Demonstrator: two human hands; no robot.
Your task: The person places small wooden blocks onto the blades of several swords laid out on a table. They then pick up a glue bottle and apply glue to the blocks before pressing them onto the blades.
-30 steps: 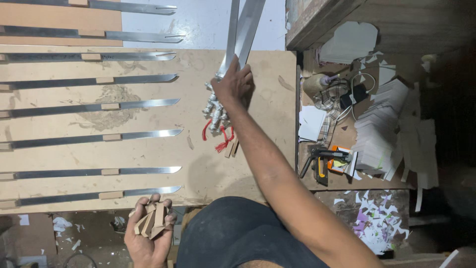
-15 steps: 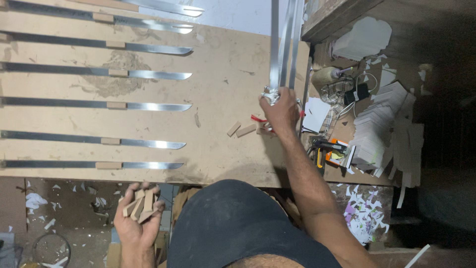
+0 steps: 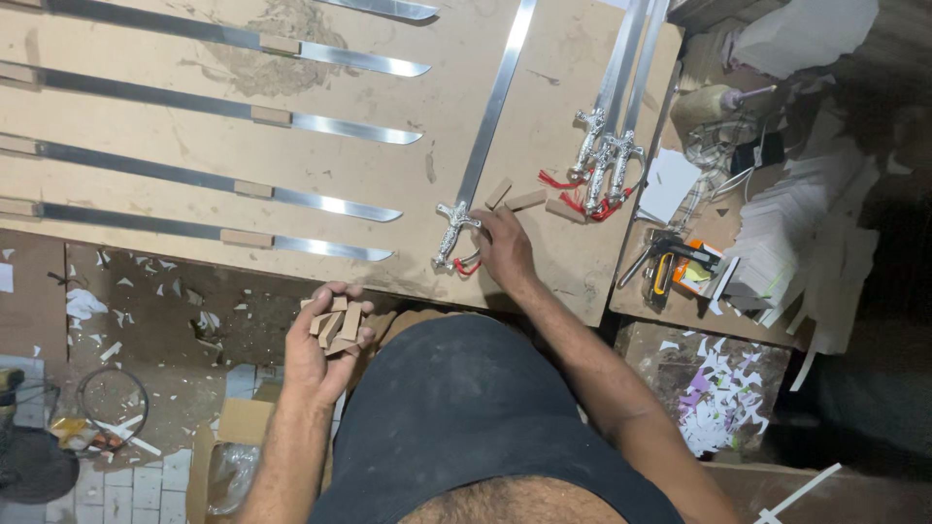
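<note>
Sword (image 3: 485, 126), one piece: long bright steel blade, ornate silver hilt with a red tassel, lying flat on the fibreboard worktable (image 3: 408, 165), hilt toward the near edge. Right hand (image 3: 503, 247) rests on the board just beside the hilt, fingers curled at the guard and tassel; whether it grips the hilt cannot be told. Left hand (image 3: 320, 349), palm up and cupped below the table edge, holds a small stack of wooden blocks (image 3: 335, 318).

Loose wooden blocks (image 3: 524, 199), three, on the board just right of the hilt. Further swords (image 3: 607, 126), a bundle of three with silver hilts and red tassels, lying side by side near the right edge of the board. Blades (image 3: 291, 121), a row of them, laid parallel across the left of the board, each resting on a small wooden block. Side bench (image 3: 718, 306) at right carries pliers (image 3: 660, 262), a small orange box and stacked white paper pieces (image 3: 786, 252). White paper scraps (image 3: 718, 388) litter the floor.
</note>
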